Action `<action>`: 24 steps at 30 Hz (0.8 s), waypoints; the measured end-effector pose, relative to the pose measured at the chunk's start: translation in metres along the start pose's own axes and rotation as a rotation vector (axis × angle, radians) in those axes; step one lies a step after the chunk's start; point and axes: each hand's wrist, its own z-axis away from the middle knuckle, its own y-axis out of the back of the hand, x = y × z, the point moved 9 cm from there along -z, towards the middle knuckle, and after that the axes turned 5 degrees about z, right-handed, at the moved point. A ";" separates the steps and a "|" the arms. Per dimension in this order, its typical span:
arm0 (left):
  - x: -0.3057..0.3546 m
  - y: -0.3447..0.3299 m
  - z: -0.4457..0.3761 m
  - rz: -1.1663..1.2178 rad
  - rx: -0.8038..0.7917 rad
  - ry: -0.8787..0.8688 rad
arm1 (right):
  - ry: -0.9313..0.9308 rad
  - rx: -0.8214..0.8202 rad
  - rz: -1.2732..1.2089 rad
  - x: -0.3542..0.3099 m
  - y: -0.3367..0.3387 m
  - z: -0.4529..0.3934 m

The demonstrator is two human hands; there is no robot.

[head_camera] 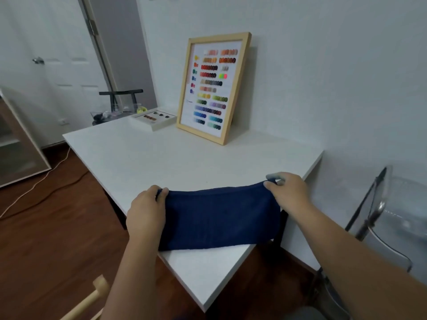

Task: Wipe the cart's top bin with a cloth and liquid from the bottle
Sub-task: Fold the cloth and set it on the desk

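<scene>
1. Desk [175,162], white top, runs out ahead of both hands; its near corner sits under and between the forearms.
2. Clear chair [390,215], off to the outer side of the right hand, standing on the dark wood floor [46,239] just beside the desk edge.
3. Wooden frame [213,87] with rows of colour swatches, well beyond the hands, slightly nearer the left one; it stands on the desk and leans back against the wall.
4. Cloth [219,218], dark blue, folded to a wide band, lies flat on the desk between the two hands, spanning from one to the other. Its near edge lies close to the desk's near corner.
5. Left hand [146,212] holds the cloth's left end, thumb and fingertips pinched over the far corner, palm down.
6. Right hand [286,192] holds the right end, thumb and forefinger pinched on the far corner, which is lifted slightly off the desk.
7. White tray [153,120] of small dark samples, far beyond the left hand, on the desk's back corner just beside the frame.
8. Pale cable [34,185] trails across the floor, well out past the left hand.
</scene>
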 end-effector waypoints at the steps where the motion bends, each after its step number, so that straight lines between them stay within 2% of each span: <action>1: -0.002 -0.004 -0.007 -0.016 -0.018 -0.008 | 0.012 0.011 0.043 0.002 -0.004 -0.003; 7: -0.009 -0.009 -0.027 -0.062 -0.030 0.036 | 0.096 0.102 0.203 -0.005 -0.015 -0.009; 13: -0.007 -0.009 -0.023 -0.138 -0.072 0.058 | 0.109 0.054 0.368 -0.006 -0.021 -0.009; 16: 0.017 0.008 -0.021 -0.103 -0.005 -0.028 | 0.013 0.101 0.162 0.005 -0.002 0.004; 18: 0.060 0.006 -0.017 -0.035 -0.021 -0.214 | -0.046 0.184 -0.022 0.022 0.019 0.025; 20: 0.120 -0.025 -0.006 -0.052 -0.190 -0.463 | -0.195 0.222 -0.215 0.053 0.029 0.051; 21: 0.146 -0.050 0.001 -0.109 -0.324 -0.566 | -0.316 0.154 -0.335 0.071 0.020 0.066; 22: 0.167 -0.077 0.010 -0.181 -0.477 -0.629 | -0.434 0.006 -0.454 0.083 0.001 0.082; 24: 0.185 -0.127 0.026 -0.300 -0.785 -0.625 | -0.602 -0.365 -0.627 0.082 -0.043 0.116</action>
